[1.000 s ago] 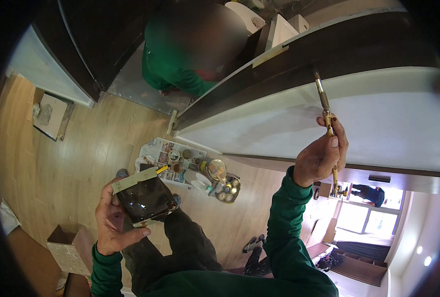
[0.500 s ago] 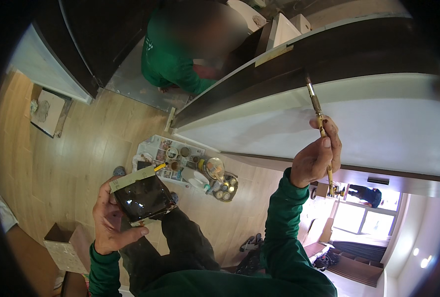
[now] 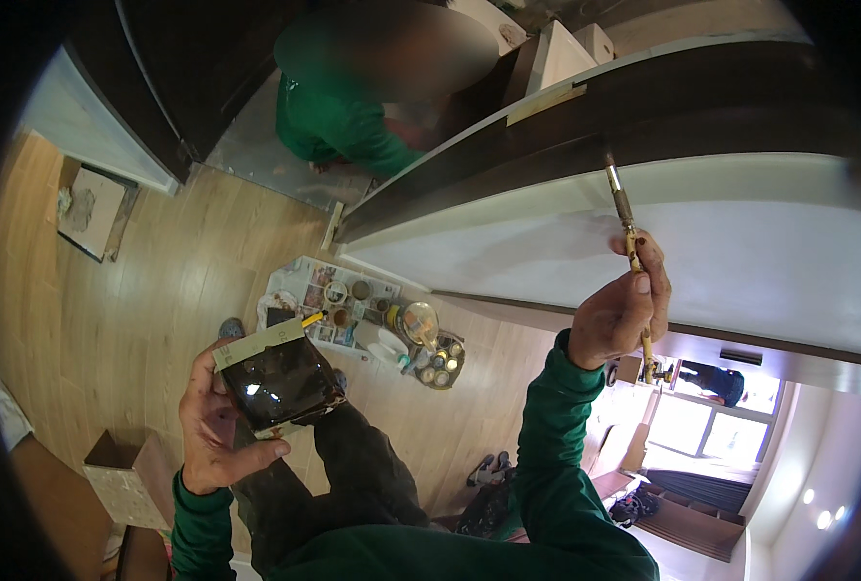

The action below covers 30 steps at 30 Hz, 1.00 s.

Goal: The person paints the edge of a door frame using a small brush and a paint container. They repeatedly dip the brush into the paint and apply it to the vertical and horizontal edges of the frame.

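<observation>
My right hand (image 3: 621, 308) is closed round the light wooden handle of a thin paintbrush (image 3: 625, 215). The brush points up and away, its bristles at the lower edge of a dark brown band (image 3: 701, 111) that runs along the top of a white wall panel (image 3: 537, 237). In my left hand (image 3: 212, 436) is a square container (image 3: 280, 387) of glossy dark brown liquid, thumb on the near side and fingers round the left side. A strip of pale tape covers its far edge, and a yellow stick (image 3: 311, 320) juts out there.
Newspaper (image 3: 304, 276) on the wooden floor bears several cups, tins and a clear tub (image 3: 418, 322). A co-worker in green (image 3: 338, 126) crouches beyond the panel. An open box (image 3: 125, 474) stands at the lower left. Farther off at right, another person is near a window (image 3: 711, 426).
The view has shifted slightly. My right hand stays closed on the paintbrush, its tip still at the band's lower edge. My left hand keeps the container almost in place.
</observation>
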{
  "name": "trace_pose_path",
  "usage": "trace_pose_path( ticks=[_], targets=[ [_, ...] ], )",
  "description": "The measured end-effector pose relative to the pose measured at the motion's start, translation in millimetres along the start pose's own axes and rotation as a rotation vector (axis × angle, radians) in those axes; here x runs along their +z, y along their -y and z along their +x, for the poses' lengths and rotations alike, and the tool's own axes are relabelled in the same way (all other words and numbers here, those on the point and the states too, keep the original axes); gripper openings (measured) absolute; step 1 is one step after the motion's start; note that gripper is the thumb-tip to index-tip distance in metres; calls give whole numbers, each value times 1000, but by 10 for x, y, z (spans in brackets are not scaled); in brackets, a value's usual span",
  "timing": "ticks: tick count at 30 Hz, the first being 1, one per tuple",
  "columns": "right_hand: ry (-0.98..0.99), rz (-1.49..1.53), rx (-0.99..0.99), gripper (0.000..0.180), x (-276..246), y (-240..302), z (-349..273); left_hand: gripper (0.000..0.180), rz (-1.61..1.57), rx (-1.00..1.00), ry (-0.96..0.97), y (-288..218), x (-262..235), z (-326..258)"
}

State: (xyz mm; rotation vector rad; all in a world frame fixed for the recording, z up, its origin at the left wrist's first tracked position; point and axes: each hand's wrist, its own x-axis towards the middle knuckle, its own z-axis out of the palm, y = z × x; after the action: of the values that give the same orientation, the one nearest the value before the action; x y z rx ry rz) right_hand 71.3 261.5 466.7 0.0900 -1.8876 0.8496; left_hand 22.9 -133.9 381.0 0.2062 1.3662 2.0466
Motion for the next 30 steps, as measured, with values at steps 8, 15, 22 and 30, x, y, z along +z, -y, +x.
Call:
trace_pose_path(
  ticks=[8, 15, 22, 30],
  targets=[
    [-5, -11, 24, 36, 20, -14, -60, 103, 13, 1, -2, -3, -8, 6],
    [-45, -25, -18, 38, -13, 3, -1, 104, -5, -15, -9, 21, -16, -7],
    [-11, -24, -10, 38, -32, -15, -23, 103, -4, -2, -12, 12, -9, 16],
    [-23, -25, -24, 38, -49, -28, -28, 103, -5, -14, -8, 27, -27, 22]
  ],
)
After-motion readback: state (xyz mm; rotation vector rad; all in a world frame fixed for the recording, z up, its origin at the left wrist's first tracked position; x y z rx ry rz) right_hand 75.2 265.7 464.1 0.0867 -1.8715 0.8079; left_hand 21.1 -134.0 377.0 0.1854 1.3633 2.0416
